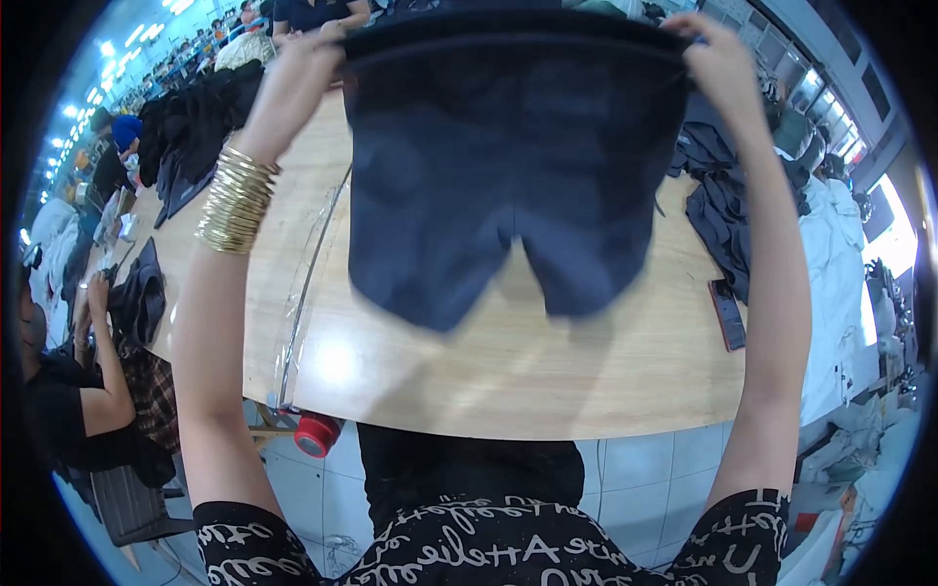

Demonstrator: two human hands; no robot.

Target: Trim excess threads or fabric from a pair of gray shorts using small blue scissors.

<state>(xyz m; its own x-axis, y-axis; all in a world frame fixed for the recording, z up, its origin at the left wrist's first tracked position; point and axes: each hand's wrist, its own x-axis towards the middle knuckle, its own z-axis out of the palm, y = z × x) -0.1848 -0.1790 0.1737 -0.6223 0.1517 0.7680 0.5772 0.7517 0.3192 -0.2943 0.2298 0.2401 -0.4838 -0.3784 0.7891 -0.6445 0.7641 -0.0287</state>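
A pair of dark navy shorts (508, 166) hangs spread out in front of me, above the wooden table. My left hand (301, 83) grips one end of the waistband and my right hand (711, 59) grips the other, both arms raised and stretched forward. The waistband runs almost level between the hands, and the two legs dangle below with blurred hems. Gold bangles circle my left wrist. Which fingers press the cloth is partly hidden by the hands themselves.
The pale wooden table (410, 391) carries dark garments (721, 210) at the right, a phone (728, 314) and a dark garment pile (191, 127) at the far left. A co-worker (88, 391) sits at left. White cloth (831, 264) lies right; a red object (316, 435) is under the edge.
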